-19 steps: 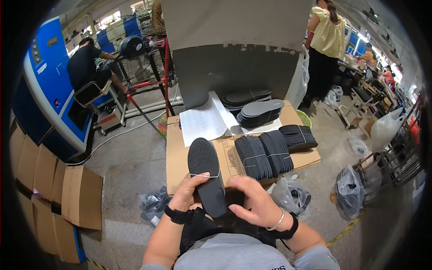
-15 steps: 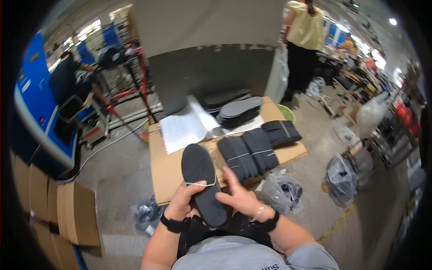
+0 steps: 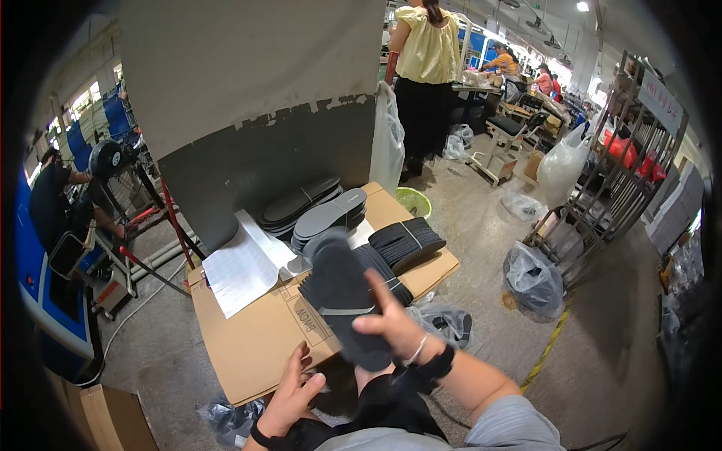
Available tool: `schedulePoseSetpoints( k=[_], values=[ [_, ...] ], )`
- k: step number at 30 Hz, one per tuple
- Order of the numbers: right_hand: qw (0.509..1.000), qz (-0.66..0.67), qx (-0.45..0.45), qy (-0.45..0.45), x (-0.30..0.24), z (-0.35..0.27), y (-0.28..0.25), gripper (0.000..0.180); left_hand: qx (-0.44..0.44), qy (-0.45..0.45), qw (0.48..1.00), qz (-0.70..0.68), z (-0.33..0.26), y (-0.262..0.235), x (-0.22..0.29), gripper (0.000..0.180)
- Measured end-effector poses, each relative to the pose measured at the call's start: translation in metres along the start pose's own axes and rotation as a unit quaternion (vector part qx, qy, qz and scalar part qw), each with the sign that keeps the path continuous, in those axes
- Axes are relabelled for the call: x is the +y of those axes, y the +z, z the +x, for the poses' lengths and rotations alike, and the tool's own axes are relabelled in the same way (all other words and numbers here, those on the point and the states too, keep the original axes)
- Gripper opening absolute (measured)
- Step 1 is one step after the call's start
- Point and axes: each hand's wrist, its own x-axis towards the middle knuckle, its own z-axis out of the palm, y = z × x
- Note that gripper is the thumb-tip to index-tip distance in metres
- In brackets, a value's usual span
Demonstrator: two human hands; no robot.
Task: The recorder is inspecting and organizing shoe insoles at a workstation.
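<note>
A banded bundle of dark insoles (image 3: 338, 282) is upright over the front of a cardboard box (image 3: 233, 349), slightly blurred, with a white band round its middle. My right hand (image 3: 395, 327) is closed on its right side. My left hand (image 3: 293, 391) is empty, fingers apart, just off the box's front edge. On the box, another banded bundle of dark insoles (image 3: 410, 242) lies at the right; more bundled insoles are partly hidden behind the held one. Farther back are a grey-topped stack of insoles (image 3: 331, 213) and a darker stack (image 3: 301, 203).
White paper (image 3: 239, 274) lies on the box's left, against a pillar (image 3: 263, 150). Behind stand a yellow-green basket (image 3: 415, 201) and a person in a pale yellow top (image 3: 427, 49). Clear plastic bags (image 3: 534, 278) and a metal rack (image 3: 594, 188) are at right; a cardboard carton (image 3: 113, 421) is lower left.
My left hand has let go of the insole bundle and moved down and left. My right hand has closed on the bundle. The view has swung to the right.
</note>
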Motion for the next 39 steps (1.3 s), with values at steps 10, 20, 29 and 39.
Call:
schedulePoseSetpoints(
  k=[10,20,29,39],
  values=[
    [0.582,-0.778,0.174,-0.161,-0.084,0.143,-0.208,0.111,0.056,-0.11,0.992,0.004,0.023,-0.021,-0.056,0.056],
    [0.547,-0.837,-0.014,0.006,-0.029,0.258,-0.249,0.106,0.071,-0.211,0.974,-0.051,0.06,-0.025,-0.042,0.044],
    [0.55,-0.817,-0.152,0.078,0.002,0.299,-0.261,0.111,0.082,-0.226,0.969,-0.062,0.075,-0.038,-0.069,0.057],
    [0.77,-0.613,-0.138,-0.112,0.022,0.107,-0.099,0.04,0.089,-0.174,0.972,-0.129,0.143,0.008,-0.074,0.057]
  ],
)
